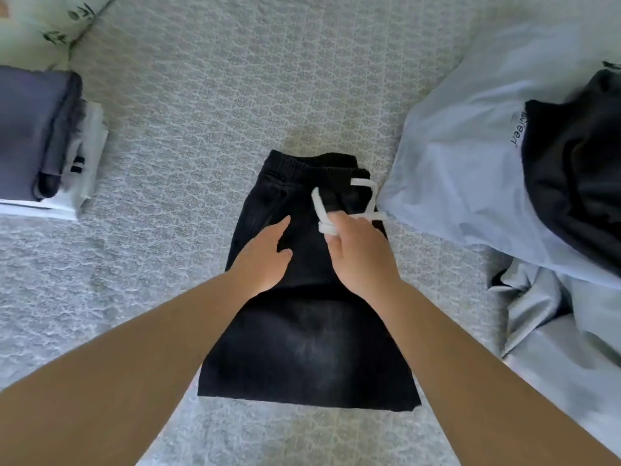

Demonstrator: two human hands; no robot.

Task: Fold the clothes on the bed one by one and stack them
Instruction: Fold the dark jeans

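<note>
Black drawstring shorts [302, 348] lie flat on the patterned bedspread [201, 112] in the middle of the view, waistband at the far end. My left hand [265, 257] rests flat on the shorts just below the waistband, fingers straight. My right hand [359, 253] holds the white drawstring [319, 206], which is looped around its fingers. A stack of folded clothes [43, 136], dark grey on top of white, sits at the left.
A pile of unfolded clothes lies at the right: a pale blue garment [470, 169] with a black garment [578, 169] on top, touching the shorts' right side. A leaf-print pillow [37, 25] sits at the far left corner.
</note>
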